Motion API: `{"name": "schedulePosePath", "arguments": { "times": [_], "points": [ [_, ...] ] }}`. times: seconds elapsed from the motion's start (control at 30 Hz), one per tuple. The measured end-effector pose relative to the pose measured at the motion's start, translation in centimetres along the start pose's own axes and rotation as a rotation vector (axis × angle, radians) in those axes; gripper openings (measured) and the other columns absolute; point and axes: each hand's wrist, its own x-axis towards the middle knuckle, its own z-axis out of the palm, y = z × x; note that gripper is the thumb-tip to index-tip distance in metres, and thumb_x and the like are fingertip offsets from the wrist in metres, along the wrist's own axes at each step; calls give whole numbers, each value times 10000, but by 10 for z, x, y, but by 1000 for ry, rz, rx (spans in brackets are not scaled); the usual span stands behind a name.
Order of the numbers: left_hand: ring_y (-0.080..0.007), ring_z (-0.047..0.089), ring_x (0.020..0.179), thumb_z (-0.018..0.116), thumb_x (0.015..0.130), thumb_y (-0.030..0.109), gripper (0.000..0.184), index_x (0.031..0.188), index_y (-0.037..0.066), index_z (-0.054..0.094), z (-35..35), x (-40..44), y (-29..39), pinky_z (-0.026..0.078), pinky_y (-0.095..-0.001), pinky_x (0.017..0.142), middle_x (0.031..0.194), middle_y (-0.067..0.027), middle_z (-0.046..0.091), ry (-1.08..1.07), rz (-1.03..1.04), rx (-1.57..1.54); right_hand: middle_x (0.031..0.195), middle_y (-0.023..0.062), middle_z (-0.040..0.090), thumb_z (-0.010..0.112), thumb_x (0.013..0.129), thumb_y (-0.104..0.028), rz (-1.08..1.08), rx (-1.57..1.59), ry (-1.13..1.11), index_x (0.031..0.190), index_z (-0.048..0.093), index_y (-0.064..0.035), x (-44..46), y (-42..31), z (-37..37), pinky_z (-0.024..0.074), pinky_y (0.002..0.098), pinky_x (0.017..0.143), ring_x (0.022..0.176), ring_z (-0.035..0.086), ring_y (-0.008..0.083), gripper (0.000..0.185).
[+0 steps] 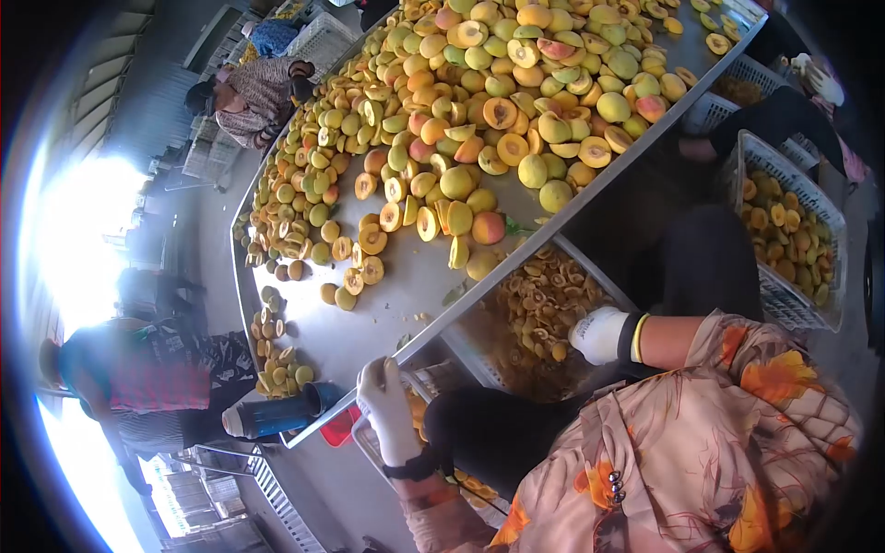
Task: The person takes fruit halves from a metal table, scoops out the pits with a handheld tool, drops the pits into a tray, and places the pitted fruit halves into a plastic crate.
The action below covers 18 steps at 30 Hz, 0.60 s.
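My left hand, in a white glove, is at the near rim of the metal table, its fingers curled against the edge. My right hand, also gloved in white, is low over a crate of cut fruit pieces in front of my knees. Its fingers are bent, and whatever they may hold is hidden. A large heap of yellow-orange peaches covers much of the table, many of them halved, some with the stone cavity showing.
To the right stands a white plastic crate full of halved peaches. A blue cylindrical object is by the table's lower corner, near a red container. Other people are along the table's far side, and one person stands at left.
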Motion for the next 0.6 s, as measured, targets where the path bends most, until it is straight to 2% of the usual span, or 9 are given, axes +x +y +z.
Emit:
{"name": "schedulePosePath", "arguments": {
  "times": [0.07, 0.17, 0.27, 0.3, 0.37, 0.4, 0.47, 0.53, 0.6],
  "points": [
    [-335, 707, 877, 694, 920, 225, 266, 1026, -15, 731, 43, 45, 41, 531, -420, 816, 939, -193, 731, -26, 179, 17, 1053, 224, 737, 569, 885, -194, 6, 229, 141, 1147, 671, 11, -7, -6, -8, 557, 485, 870, 998, 716, 406, 348],
    [-360, 720, 995, 711, 896, 405, 523, 1181, -33, 699, 101, 98, 76, 541, -428, 890, 1021, -223, 746, -249, 71, 75, 921, 212, 732, 551, 908, -229, -9, 287, 277, 1153, 632, -11, -7, -6, -14, 554, 511, 805, 884, 719, 402, 337],
    [-364, 718, 1018, 720, 874, 442, 582, 1206, -36, 687, 139, 120, 87, 542, -434, 901, 1044, -223, 747, -412, 111, 137, 811, 195, 714, 553, 926, -268, -58, 311, 375, 1136, 604, -28, -14, -3, -17, 553, 519, 735, 788, 714, 405, 323],
    [-356, 718, 1019, 752, 841, 448, 609, 1185, -50, 685, 140, 118, 99, 546, -433, 892, 1093, -226, 739, -496, 69, 68, 796, 192, 709, 557, 928, -275, -83, 313, 416, 1124, 603, -31, -15, -1, -16, 552, 522, 725, 775, 711, 407, 317],
    [-352, 716, 1034, 764, 835, 420, 600, 1189, -55, 669, 150, 119, 95, 550, -423, 882, 1118, -236, 730, -508, 47, -56, 760, 193, 693, 582, 926, -278, -120, 320, 538, 1083, 595, -36, -9, 0, -5, 546, 522, 681, 722, 695, 417, 289],
    [-350, 715, 1042, 771, 832, 406, 596, 1191, -58, 661, 156, 119, 91, 552, -419, 877, 1131, -242, 725, -514, 35, -118, 762, 194, 693, 585, 926, -280, -100, 329, 515, 1081, 594, -37, -7, 3, 1, 545, 520, 678, 720, 694, 417, 288],
    [-323, 706, 946, 778, 838, 328, 574, 1212, -74, 608, 164, 117, 85, 555, -402, 836, 1052, -222, 713, -399, 84, -108, 766, 197, 694, 591, 926, -284, -70, 329, 475, 1076, 593, -38, -7, 9, -2, 543, 515, 672, 715, 692, 416, 288],
    [-290, 694, 889, 766, 857, 286, 528, 1199, -76, 590, 161, 106, 85, 557, -385, 812, 998, -200, 704, -322, 121, -176, 761, 220, 678, 647, 931, -272, -189, 480, 682, 1080, 592, -33, -14, 1, -7, 521, 503, 645, 714, 680, 424, 287],
    [-220, 659, 848, 767, 876, 235, 454, 1191, -48, 605, 142, 84, 93, 552, -360, 763, 975, -135, 675, -342, -20, -577, 761, 231, 671, 684, 927, -269, -344, 635, 815, 1075, 591, -28, -13, 1, -10, 508, 503, 637, 723, 676, 430, 297]
  ]
}}
